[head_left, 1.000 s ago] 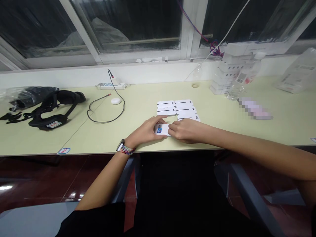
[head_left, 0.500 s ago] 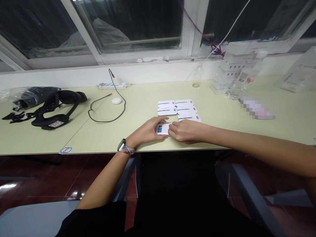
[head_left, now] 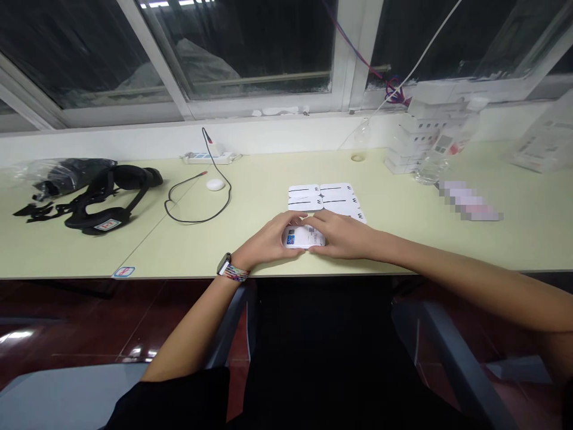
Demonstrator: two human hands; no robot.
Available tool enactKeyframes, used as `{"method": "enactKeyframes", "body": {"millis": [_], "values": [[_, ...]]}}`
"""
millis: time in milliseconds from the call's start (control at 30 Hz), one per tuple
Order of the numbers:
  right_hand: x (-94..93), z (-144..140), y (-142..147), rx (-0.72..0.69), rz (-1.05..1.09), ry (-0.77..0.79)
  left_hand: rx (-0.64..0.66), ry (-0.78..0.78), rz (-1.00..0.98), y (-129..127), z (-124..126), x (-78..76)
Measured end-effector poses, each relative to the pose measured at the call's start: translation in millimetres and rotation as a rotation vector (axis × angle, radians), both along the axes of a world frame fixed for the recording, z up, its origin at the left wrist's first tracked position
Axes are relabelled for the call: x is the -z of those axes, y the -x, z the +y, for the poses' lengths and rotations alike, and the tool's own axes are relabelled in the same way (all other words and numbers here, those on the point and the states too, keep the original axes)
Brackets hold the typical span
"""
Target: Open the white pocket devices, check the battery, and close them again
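A small white box with a blue sticker (head_left: 302, 237) rests on the pale green table (head_left: 250, 239) near its front edge. My left hand (head_left: 267, 242) grips its left end, and my right hand (head_left: 344, 235) holds its right end. Just behind them lie several flat white boxes with black stripes (head_left: 323, 196) in neat rows; my right hand covers the nearest of them.
A black strap harness (head_left: 104, 197) and a dark plastic bag (head_left: 62, 173) lie at far left. A black cable (head_left: 197, 200), a white puck (head_left: 215, 184) and a power strip (head_left: 210, 157) sit mid-left. Stacked white boxes (head_left: 416, 134) and a plastic bottle (head_left: 441, 152) stand at back right.
My right hand has slid back off the box's top, so more of the sticker side shows. Both hands stay on the box.
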State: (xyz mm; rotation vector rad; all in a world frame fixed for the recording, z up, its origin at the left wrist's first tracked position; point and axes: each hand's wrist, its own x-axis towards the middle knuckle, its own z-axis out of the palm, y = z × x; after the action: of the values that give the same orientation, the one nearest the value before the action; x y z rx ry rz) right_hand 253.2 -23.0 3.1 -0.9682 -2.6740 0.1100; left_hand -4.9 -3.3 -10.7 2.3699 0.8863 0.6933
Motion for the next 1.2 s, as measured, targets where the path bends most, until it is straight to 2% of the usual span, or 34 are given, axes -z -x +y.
{"method": "enactKeyframes", "body": {"millis": [100,267,333,400,467,533,633,733,833,1000,1200], "values": [[3.4,7,-1,-0.038,0.079,-0.102,0.017,0.007,-0.008,0,0,0.5],[-0.6,21,-17,-0.067,-0.063,-0.38,0.016,0.07,-0.034,3,4,6.7],[-2.6,30,-30,0.011,-0.011,-0.423,-0.005,0.102,-0.047,5,5,9.2],[-1.8,40,-44,0.186,0.153,-0.432,-0.029,0.122,-0.053,7,6,10.6],[2.4,50,-56,0.378,0.326,-0.367,-0.053,0.12,-0.041,11,5,10.5],[8.6,57,-66,0.5,0.41,-0.23,-0.076,0.111,-0.004,17,4,9.4],[17.2,63,-73,0.592,0.344,-0.041,-0.056,0.145,0.046,26,1,7.1],[19.9,64,-75,0.647,0.225,0.008,-0.009,0.19,0.046,31,0,5.3],[17.3,66,-75,0.658,0.234,-0.002,-0.006,0.207,0.046,31,0,4.4],[16.4,73,-77,0.664,0.31,-0.122,-0.003,0.193,0.04,28,0,2.9],[22.5,73,-77,0.424,0.23,0.089,-0.01,0.171,0.046,27,-2,0.0]]}}
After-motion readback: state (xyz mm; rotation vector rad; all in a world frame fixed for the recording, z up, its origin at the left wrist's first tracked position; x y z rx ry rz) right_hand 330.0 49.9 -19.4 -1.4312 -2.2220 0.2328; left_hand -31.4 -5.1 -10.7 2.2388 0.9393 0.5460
